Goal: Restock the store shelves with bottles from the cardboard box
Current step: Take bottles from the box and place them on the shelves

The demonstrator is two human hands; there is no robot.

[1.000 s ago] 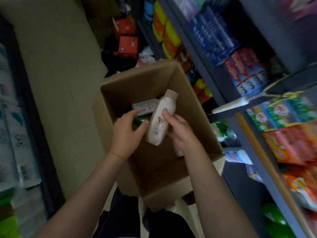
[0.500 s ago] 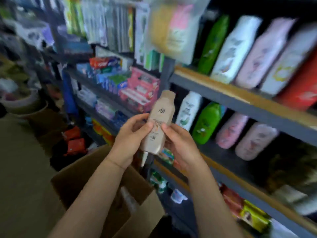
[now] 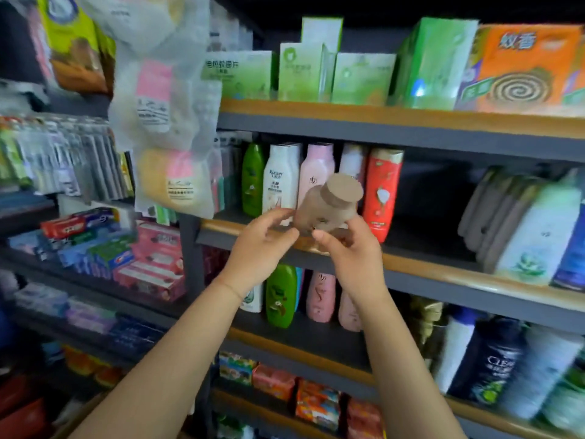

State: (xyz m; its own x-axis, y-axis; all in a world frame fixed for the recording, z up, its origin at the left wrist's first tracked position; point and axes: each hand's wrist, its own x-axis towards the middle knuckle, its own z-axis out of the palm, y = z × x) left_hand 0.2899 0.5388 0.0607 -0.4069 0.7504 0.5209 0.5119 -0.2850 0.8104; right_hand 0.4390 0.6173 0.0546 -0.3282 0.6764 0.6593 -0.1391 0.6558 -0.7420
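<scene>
Both hands meet at the shelf lip in the head view. Right hand grips the bottle from below — tilted, cap toward the camera, just above the lip. Left hand touches its side, fingers loose. Best to stand it upright, then slide it into the gap right of the red bottle.

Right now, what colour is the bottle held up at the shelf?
Tan-beige all over, cap included: the bottle, seen in the head view, the only one.
</scene>
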